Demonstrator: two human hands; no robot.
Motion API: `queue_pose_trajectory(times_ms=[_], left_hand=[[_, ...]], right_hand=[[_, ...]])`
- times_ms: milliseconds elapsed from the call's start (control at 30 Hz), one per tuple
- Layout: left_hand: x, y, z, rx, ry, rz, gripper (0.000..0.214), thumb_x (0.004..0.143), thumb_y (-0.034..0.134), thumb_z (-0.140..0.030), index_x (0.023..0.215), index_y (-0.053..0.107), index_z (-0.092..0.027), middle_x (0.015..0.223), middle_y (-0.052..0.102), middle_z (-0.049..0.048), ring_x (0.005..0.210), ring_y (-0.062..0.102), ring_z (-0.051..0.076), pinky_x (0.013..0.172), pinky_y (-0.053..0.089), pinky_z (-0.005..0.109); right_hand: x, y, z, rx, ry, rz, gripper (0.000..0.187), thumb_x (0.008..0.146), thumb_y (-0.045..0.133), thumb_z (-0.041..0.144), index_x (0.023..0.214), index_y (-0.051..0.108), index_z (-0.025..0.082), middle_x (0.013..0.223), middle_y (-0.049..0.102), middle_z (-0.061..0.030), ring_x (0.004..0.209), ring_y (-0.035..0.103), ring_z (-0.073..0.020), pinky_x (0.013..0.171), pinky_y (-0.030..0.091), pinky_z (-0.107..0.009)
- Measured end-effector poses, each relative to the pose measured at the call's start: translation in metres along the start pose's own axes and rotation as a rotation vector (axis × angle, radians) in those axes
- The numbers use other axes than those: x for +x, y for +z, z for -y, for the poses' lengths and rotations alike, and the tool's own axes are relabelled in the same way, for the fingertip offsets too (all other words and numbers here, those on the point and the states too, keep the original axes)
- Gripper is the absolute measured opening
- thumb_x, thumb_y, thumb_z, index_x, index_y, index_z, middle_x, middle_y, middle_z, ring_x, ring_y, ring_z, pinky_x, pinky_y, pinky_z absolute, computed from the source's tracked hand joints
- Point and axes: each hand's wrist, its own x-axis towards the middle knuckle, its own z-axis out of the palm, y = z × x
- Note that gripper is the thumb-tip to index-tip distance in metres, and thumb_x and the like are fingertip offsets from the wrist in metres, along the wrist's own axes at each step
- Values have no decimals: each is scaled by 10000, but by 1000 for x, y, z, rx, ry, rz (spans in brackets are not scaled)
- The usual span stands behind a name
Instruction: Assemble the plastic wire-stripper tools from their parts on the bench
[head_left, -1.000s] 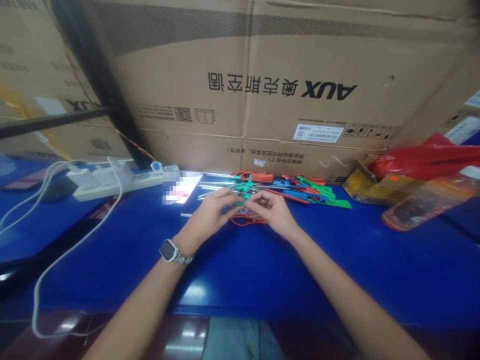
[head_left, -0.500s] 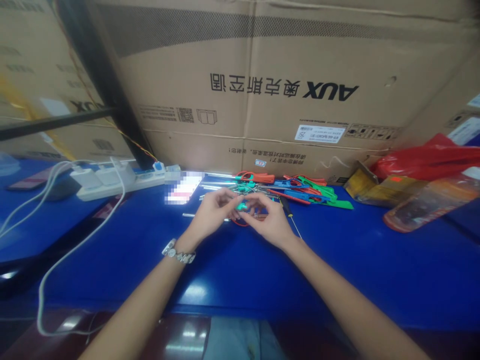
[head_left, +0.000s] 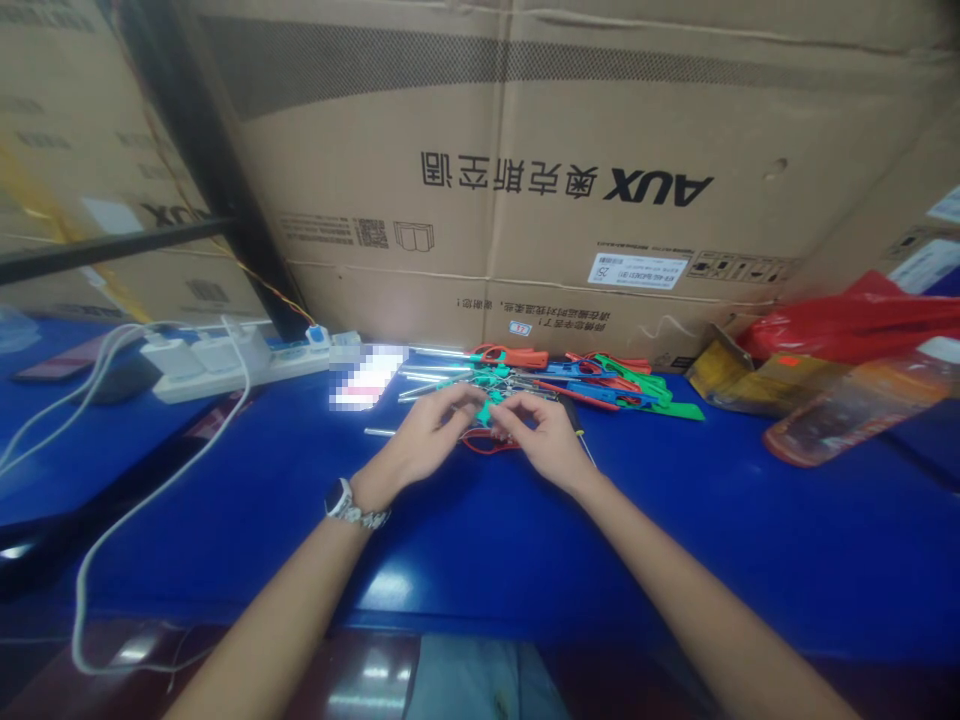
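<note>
My left hand [head_left: 424,440] and my right hand [head_left: 541,433] meet over the blue table [head_left: 480,540], fingertips pinched together on a small teal plastic piece [head_left: 487,411]. A red loop-shaped part [head_left: 486,443] lies on the table just under the hands. Behind them sits a pile of red, green and blue plastic-handled tools [head_left: 592,382] with thin metal rods [head_left: 427,380]. A black-handled screwdriver [head_left: 574,417] lies beside my right hand. A watch [head_left: 343,500] is on my left wrist.
A large cardboard box [head_left: 525,180] stands along the back of the table. A white power strip [head_left: 217,360] with cables lies at the left. A red bag [head_left: 847,320] and clear plastic packaging [head_left: 847,410] lie at the right.
Both hands have stayed pinched on the teal piece, lifting it slightly and turning it, then settling lower over the red loop.
</note>
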Motion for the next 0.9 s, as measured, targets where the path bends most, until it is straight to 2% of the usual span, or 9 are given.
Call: queue_pose_trajectory(times_ms=[67,100,267,433,567,900], left_hand=[[-1,-2,0,25,67,-18,203,930,528,-284,1041,653,-170,965,702,54,846,652,171,741,533,298],[-1,-3,0,21,92,-13,232,900,574,-264,1101,643,-171,1000,696,62,871,649,176,760,534,306],[-2,-8,5,-13,113,62,370,830,701,-245,1190,638,-188,887,690,29,791,650,150,749,538,293],[-1,-11,3,71,99,51,274,844,713,-285,1102,711,-194,872,733,35,760,652,150,733,526,287],[0,-12,0,123,127,24,230,869,691,-339,1045,740,-198,847,743,33,717,641,148,712,514,285],[0,-13,0,138,201,10,170,887,652,-233,1028,729,-175,854,723,40,753,644,153,727,523,288]], right_hand=[[1,0,-1,35,27,32,305,889,634,478,772,665,197,689,684,0,659,631,-143,675,505,-275],[1,-1,-2,54,42,46,318,882,639,494,771,663,197,685,684,1,654,633,-140,675,507,-274],[5,-4,-6,186,153,124,425,808,672,604,719,643,189,659,686,-5,612,632,-130,661,526,-273],[6,-4,-9,199,199,141,493,786,659,660,686,642,177,624,682,-14,551,593,-112,601,504,-252],[4,-1,-7,157,199,144,535,820,599,684,675,647,172,575,656,-13,510,568,-107,565,477,-244],[5,-2,-6,189,232,168,576,837,545,712,607,570,184,505,571,18,460,509,-95,543,433,-240]])
